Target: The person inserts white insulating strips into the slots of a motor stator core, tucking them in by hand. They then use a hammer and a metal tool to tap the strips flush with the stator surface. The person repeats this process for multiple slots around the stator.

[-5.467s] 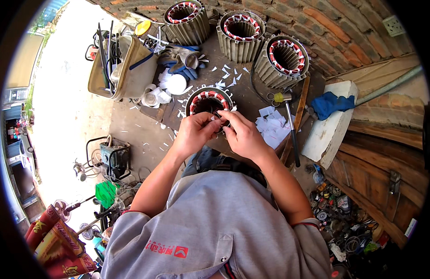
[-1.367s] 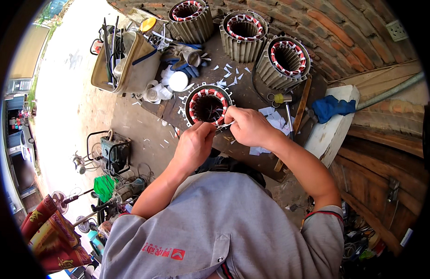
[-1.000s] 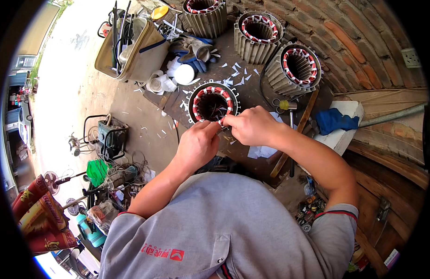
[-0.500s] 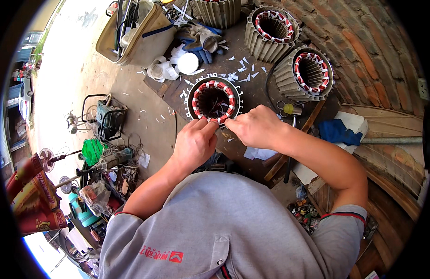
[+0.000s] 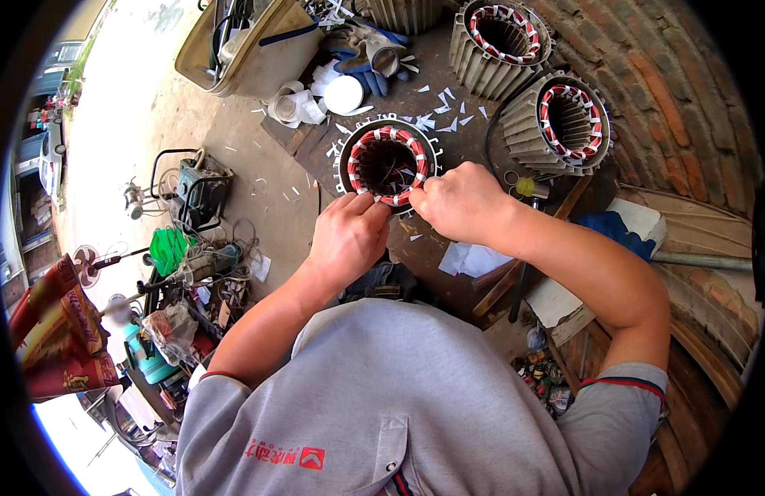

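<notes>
A motor stator point(image 5: 344, 169) stands upright on the dark work board, its open bore facing up. Round its top runs a ring of red winding point(image 5: 420, 159) with white insulation pieces between the coils. My left hand point(image 5: 348, 236) is closed, its thumb and fingers pressed together at the near edge of that ring. Just to the right, my right hand point(image 5: 463, 202) pinches at the same near edge. Both sets of fingertips touch or nearly touch the winding, and whatever lies between them is hidden.
More finned stators point(image 5: 521, 132) stand at the back right by a brick wall point(image 5: 639, 91). White paper scraps point(image 5: 443, 107), a white roll point(image 5: 344, 94), work gloves point(image 5: 368, 58) and a tool bin point(image 5: 262, 62) lie beyond. Scissors point(image 5: 515, 178) and a hammer point(image 5: 538, 188) are at right.
My right fingertips have shifted slightly to the right along the winding's near edge. My left hand stays pinched at the ring. The whole view has shifted a little.
</notes>
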A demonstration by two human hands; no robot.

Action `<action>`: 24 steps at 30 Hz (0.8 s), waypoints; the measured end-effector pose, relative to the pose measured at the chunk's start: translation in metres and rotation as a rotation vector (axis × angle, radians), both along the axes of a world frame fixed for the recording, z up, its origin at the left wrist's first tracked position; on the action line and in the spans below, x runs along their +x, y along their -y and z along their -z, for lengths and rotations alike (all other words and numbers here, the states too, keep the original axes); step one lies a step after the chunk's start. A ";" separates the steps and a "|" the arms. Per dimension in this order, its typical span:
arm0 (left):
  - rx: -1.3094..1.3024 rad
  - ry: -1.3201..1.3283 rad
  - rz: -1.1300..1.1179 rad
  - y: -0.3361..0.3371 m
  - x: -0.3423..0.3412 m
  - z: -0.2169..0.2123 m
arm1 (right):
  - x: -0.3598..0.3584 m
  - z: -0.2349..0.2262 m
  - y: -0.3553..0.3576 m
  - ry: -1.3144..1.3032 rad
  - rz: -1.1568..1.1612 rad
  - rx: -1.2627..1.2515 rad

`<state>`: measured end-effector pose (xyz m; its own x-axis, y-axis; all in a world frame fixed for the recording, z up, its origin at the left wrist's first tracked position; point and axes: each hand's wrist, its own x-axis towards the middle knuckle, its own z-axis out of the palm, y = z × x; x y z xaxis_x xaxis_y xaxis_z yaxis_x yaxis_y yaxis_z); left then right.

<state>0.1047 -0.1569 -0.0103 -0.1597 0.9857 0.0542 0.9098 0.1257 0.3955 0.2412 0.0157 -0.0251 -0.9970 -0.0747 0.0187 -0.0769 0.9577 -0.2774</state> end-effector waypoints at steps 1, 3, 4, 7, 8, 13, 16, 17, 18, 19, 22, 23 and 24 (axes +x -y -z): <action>-0.004 -0.003 0.011 0.000 -0.001 -0.001 | 0.000 0.001 0.001 0.004 0.002 0.002; -0.014 0.033 0.018 0.006 -0.003 -0.003 | -0.001 0.002 -0.001 0.011 0.006 0.019; -0.013 0.051 0.022 0.007 -0.004 -0.004 | 0.001 -0.002 -0.003 0.042 -0.006 -0.026; 0.012 0.134 -0.009 0.011 0.004 -0.012 | 0.016 -0.007 0.004 -0.030 0.080 -0.073; -0.017 0.126 -0.013 0.008 0.004 -0.018 | 0.019 -0.010 0.008 -0.087 0.117 -0.066; -0.325 0.040 0.035 -0.001 -0.008 -0.028 | 0.023 -0.008 0.019 0.000 0.346 -0.007; -0.303 0.177 0.104 -0.008 -0.016 -0.024 | 0.023 -0.013 0.022 0.061 0.519 -0.123; -0.204 0.286 0.149 -0.010 -0.020 -0.022 | 0.023 -0.014 0.022 0.045 0.592 -0.217; -0.106 0.400 0.196 -0.013 -0.023 -0.019 | 0.024 -0.015 0.022 0.030 0.668 -0.310; -0.146 0.503 0.198 -0.016 -0.023 -0.017 | 0.024 -0.013 0.023 0.013 0.740 -0.481; -0.423 0.875 0.111 -0.020 -0.027 -0.006 | 0.023 0.005 0.027 -0.050 0.905 -0.969; -0.403 0.970 0.114 -0.019 -0.029 0.002 | 0.022 0.014 0.031 -0.107 0.911 -1.092; -0.384 1.067 0.113 -0.017 -0.029 0.008 | 0.019 0.017 0.036 -0.162 0.913 -1.215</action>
<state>0.0756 -0.1395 -0.0183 0.1473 0.9194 -0.3648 0.1462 0.3445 0.9273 0.2597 -0.0202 -0.0420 -0.6735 0.6854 -0.2767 0.2886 -0.1007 -0.9521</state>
